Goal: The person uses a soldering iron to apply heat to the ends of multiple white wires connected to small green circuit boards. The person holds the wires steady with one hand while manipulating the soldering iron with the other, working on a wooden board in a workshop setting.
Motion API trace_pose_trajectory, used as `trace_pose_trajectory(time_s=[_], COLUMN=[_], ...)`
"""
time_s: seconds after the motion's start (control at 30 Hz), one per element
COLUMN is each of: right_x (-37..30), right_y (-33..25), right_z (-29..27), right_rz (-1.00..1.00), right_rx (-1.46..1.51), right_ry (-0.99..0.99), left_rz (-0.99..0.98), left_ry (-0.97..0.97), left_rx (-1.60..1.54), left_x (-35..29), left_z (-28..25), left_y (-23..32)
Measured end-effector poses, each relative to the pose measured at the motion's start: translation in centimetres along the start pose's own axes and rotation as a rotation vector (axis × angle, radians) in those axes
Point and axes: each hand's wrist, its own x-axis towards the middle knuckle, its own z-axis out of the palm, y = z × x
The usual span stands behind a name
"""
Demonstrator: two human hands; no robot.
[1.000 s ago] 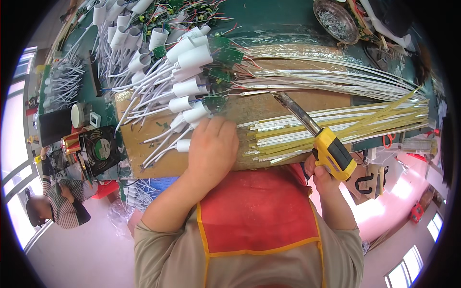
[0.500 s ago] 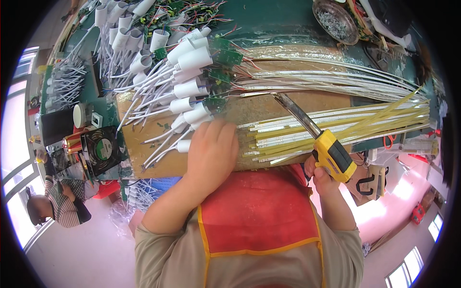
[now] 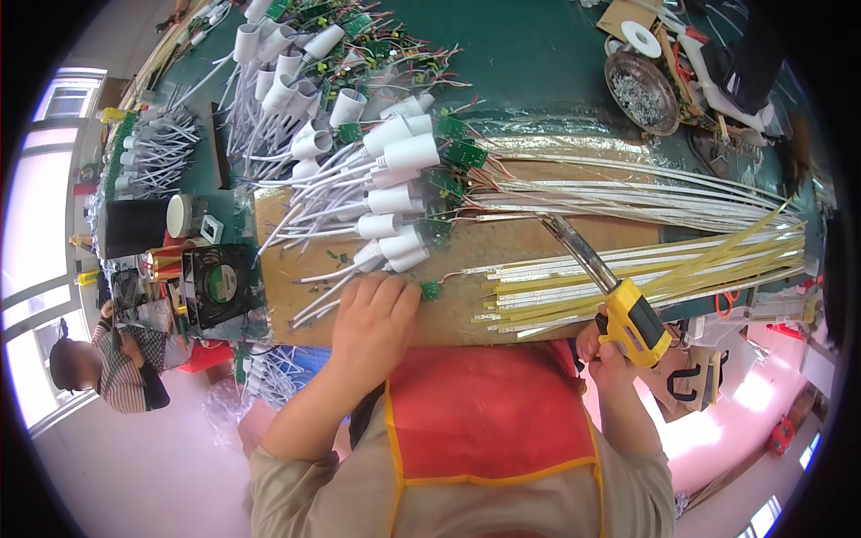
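Note:
My left hand [image 3: 377, 316] is closed over the near end of a row of white plastic lamp caps [image 3: 408, 151] with white cables. The cap under its fingers is hidden. Beside the fingertips a small green circuit board [image 3: 430, 290] shows, close to the wire of an LED strip. In my right hand [image 3: 610, 352] is a yellow and black soldering gun [image 3: 639, 325]. Its long metal barrel slants up to the left, and the tip hangs over the board between two groups of strips. White and yellow LED strips [image 3: 628, 273] lie fanned out below the barrel.
A brown work board [image 3: 296, 260] lies on the green bench. More caps and circuit boards are heaped at the back left. A black fan [image 3: 218, 285] stands at left; a round metal dish [image 3: 642, 92] sits at back right. Another person [image 3: 126, 368] works at far left.
The whole view has shifted, with the bench now lower and further right. My left hand has moved left along the board, uncovering the small circuit board. The soldering gun barely moves relative to the strips.

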Motion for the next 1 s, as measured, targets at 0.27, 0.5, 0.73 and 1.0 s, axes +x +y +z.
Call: trace_pose_trajectory(time_s=[0.27,0.5,0.73,1.0], right_x=[0.3,0.6,0.2,0.1], right_y=[-0.5,-1.8,-1.5,-0.9], right_z=[-0.5,-0.3,-0.8,-0.2], right_rz=[-0.072,-0.161,-0.140,-0.074], right_rx=[0.010,-0.023,-0.023,0.000], right_ry=[-0.005,0.001,0.012,0.014], left_rz=[0.049,0.235,0.203,-0.106], left_ry=[-0.035,0.437,0.274,0.676], left_rx=[-0.119,0.116,-0.028,0.059], left_x=[0.8,5.2,6.8,13.0], left_z=[-1.1,-5.4,-3.7,-8.3], left_y=[-1.0,-2.0,-4.1,-11.1])
